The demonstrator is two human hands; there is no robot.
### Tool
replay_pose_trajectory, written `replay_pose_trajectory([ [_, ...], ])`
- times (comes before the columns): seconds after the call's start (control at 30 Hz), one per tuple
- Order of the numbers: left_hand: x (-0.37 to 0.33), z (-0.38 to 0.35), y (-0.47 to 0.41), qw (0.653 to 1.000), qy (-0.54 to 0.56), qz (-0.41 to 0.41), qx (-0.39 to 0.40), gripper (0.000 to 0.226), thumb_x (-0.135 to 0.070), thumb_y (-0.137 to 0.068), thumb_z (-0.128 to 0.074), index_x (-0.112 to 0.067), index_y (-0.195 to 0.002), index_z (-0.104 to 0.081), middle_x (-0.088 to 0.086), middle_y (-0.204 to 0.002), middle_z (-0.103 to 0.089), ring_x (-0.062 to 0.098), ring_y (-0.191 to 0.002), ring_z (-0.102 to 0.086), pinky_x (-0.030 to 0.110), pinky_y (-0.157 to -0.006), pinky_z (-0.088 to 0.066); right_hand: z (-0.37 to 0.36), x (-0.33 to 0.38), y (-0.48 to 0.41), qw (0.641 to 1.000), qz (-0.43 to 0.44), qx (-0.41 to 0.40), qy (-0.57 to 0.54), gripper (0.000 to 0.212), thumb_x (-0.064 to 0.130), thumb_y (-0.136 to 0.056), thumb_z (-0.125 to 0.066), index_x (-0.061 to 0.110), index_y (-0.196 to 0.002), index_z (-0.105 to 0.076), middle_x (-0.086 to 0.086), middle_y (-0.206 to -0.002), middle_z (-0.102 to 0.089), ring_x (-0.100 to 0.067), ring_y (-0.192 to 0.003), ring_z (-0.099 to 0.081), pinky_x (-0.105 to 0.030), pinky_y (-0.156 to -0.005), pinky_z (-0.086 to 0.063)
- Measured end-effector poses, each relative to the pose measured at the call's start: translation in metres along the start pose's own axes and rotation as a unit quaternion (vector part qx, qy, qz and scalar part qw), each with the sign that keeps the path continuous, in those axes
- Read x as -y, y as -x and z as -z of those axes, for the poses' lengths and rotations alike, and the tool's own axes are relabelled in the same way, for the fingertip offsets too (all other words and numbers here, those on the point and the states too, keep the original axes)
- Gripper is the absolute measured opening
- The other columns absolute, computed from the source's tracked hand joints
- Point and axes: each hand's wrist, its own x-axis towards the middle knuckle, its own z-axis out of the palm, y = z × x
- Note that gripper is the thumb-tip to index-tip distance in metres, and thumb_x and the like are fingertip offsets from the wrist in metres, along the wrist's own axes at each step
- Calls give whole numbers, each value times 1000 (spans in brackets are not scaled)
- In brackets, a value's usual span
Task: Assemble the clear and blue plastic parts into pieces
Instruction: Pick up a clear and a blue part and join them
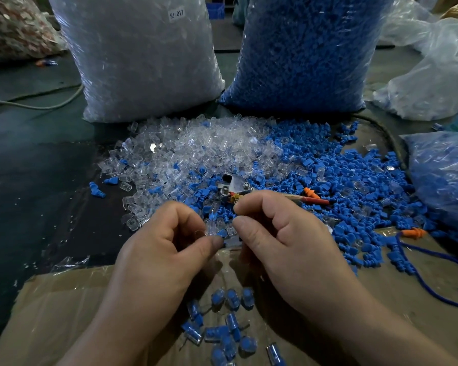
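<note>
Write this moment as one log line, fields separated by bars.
step: assembly | left hand: pinches clear part | right hand: pinching beside it, item unclear | pieces: on cardboard

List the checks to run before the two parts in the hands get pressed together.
1. Left hand pinches a clear part: ok.
2. Right hand pinches a blue part: ok.
3. Blue part lined up with the clear part's opening: cannot tell, the fingers hide it.
4. Loose clear parts and loose blue parts close ahead: ok.
5. Bare cardboard beside the finished pieces: ok.
</note>
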Motion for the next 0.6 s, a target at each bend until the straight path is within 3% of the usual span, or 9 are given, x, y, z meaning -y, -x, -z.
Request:
replay_pose_trajectory([
  [0.1, 5, 1, 0, 997, 76, 25, 12, 47, -59, -47, -76, -35, -86, -65, -5, -69, -68, 13, -59, -64, 34, -55, -55, 3, 0, 1, 999, -13, 10, -43, 7, 38, -88, -63, 41, -93, -60, 11, -78, -67, -8, -61, -65, -34, -52, -57],
  [0.2, 6, 1, 0, 997, 75, 25, 28, 44, -59, -49, -76, -36, -85, -65, -6, -68, -67, 10, -57, -63, 30, -54, -52, 5, -1, 1, 998, -9, 37, -53, 17, 30, -89, -67, 44, -99, -63, 19, -89, -68, -3, -76, -67, -29, -69, -59],
  [0.3, 4, 0, 1, 995, 93, 26, 39, 43, -58, -50, -76, -36, -86, -68, -6, -67, -67, 10, -56, -62, 27, -51, -51, 4, -2, 0, 998, 52, 30, 27, 17, 28, -92, -64, 41, -103, -64, 23, -97, -66, 2, -92, -63, -19, -80, -51],
  [0.43, 3, -3, 3, 991, 120, 29, 44, 44, -55, -48, -77, -38, -88, -70, -7, -70, -68, 7, -59, -63, 24, -51, -50, 2, -1, 0, 985, 113, 22, 128, 14, 35, -89, -58, 37, -103, -59, 21, -93, -63, 0, -90, -61, -20, -72, -49],
  [0.6, 3, -4, 4, 994, 101, 38, 32, 45, -58, -45, -74, -40, -87, -68, -7, -72, -70, 14, -62, -66, 35, -57, -56, 3, -2, 0, 976, 159, 29, 148, 13, 33, -90, -55, 35, -101, -61, 18, -94, -62, -2, -89, -60, -26, -72, -51],
])
